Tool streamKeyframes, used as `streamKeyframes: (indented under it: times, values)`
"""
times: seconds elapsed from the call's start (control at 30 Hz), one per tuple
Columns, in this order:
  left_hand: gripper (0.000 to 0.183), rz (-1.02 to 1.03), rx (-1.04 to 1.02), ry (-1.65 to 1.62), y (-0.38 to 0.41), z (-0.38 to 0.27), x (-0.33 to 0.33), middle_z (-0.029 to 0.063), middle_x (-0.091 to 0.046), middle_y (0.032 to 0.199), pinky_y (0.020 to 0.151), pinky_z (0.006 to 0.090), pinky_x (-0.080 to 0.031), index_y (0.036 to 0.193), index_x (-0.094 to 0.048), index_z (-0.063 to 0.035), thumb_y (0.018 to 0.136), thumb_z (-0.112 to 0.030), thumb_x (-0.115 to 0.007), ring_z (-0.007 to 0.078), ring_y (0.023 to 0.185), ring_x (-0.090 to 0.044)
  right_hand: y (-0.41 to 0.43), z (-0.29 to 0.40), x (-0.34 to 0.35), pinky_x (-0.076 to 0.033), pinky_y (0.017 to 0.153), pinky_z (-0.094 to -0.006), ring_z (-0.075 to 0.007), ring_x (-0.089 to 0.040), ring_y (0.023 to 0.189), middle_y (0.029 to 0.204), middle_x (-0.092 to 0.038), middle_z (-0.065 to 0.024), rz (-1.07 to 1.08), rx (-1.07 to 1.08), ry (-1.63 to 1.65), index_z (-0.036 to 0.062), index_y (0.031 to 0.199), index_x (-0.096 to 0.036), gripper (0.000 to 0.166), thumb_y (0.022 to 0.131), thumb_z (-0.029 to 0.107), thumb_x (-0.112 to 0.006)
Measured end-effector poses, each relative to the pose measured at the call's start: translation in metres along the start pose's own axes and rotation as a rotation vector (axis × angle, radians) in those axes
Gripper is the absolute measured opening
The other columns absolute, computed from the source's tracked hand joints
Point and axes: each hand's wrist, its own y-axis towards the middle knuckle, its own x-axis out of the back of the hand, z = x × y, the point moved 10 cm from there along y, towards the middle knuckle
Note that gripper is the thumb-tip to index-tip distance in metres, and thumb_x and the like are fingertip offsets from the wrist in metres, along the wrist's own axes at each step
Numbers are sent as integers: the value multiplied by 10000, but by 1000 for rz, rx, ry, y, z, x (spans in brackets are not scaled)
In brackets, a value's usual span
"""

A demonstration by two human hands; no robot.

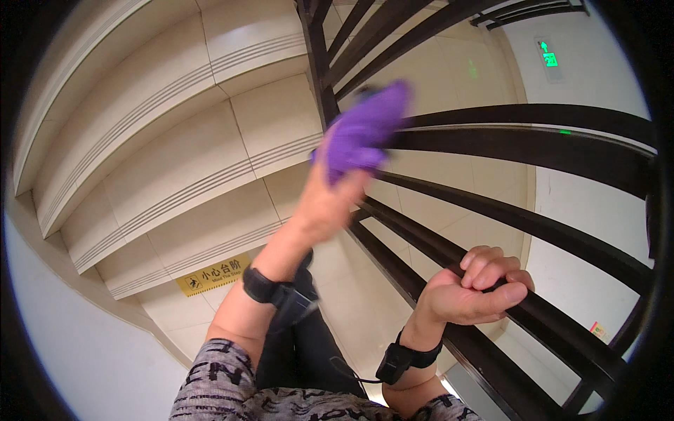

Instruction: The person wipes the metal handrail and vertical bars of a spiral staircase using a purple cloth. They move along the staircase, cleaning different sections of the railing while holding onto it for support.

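A purple cloth (363, 131), blurred by motion, is in my left hand (329, 205), at the upper post of a dark stair railing (526, 139). Part of the cloth covers that post and the ends of the bars, so its exact contact cannot be told. My right hand (476, 289) is wrapped around a dark rail lower down on the right, thumb over the near side. Each wrist wears a black strap with a small device.
Tiled steps (174, 142) with grooved edges rise at the left. A yellow warning sticker (213, 274) lies at the foot of the lowest step. A white wall (568, 210) with a lit green exit sign (549, 59) stands beyond the railing.
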Motion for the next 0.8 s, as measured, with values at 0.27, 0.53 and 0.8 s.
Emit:
streamKeyframes:
  times: [0.27, 0.53, 0.8]
  values:
    - [749, -45, -967, 415, 9, -148, -118, 147, -575, 1082, 859, 417, -432, 1280, -461, -11, 624, -186, -778, 315, 1002, -568, 0, 8, -2, -269, 487, -204, -72, -293, 516, 659, -323, 45, -63, -12, -60, 143, 934, -423, 293, 989, 431, -421]
    - [567, 43, -461, 726, 50, 59, 3, 126, -583, 1121, 904, 404, -456, 1191, -550, -75, 652, 6, -705, 363, 1026, -550, 3, 13, 4, -248, 478, -181, -46, -245, 503, 687, -313, 47, -57, 67, -34, 147, 997, -426, 272, 1011, 418, -408]
    - [351, -311, 351, 111, 38, 149, 132, 101, -557, 1200, 956, 322, -405, 1224, -512, -29, 926, -204, -570, 193, 1068, -522, 0, 8, 7, -259, 487, -175, -46, -267, 529, 667, -297, 41, -11, 63, -21, 146, 987, -391, 237, 1010, 381, -418]
